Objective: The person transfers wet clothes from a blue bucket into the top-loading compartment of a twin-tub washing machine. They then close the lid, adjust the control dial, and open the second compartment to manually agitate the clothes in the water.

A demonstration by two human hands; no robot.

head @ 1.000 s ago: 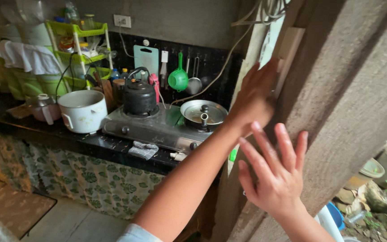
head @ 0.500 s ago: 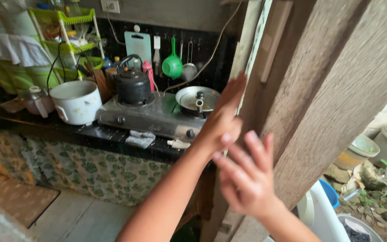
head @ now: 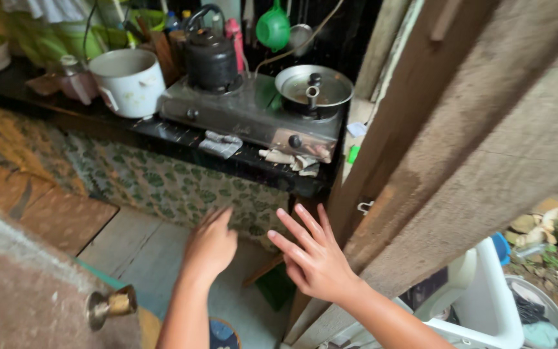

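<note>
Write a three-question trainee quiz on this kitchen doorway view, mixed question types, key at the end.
1. True or false: the right hand grips the wooden door.
2. What sits on the stove beside the kettle? A) lidded pan B) plate C) jug
3. Fill in: the left hand is open and holds ____.

Key: 1 false, it is spread open near the door's edge; 2 A, the pan; 3 nothing.

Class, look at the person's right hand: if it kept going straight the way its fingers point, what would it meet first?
Probably the patterned curtain under the black counter; the right hand points up-left toward it, though depth is unclear.
</note>
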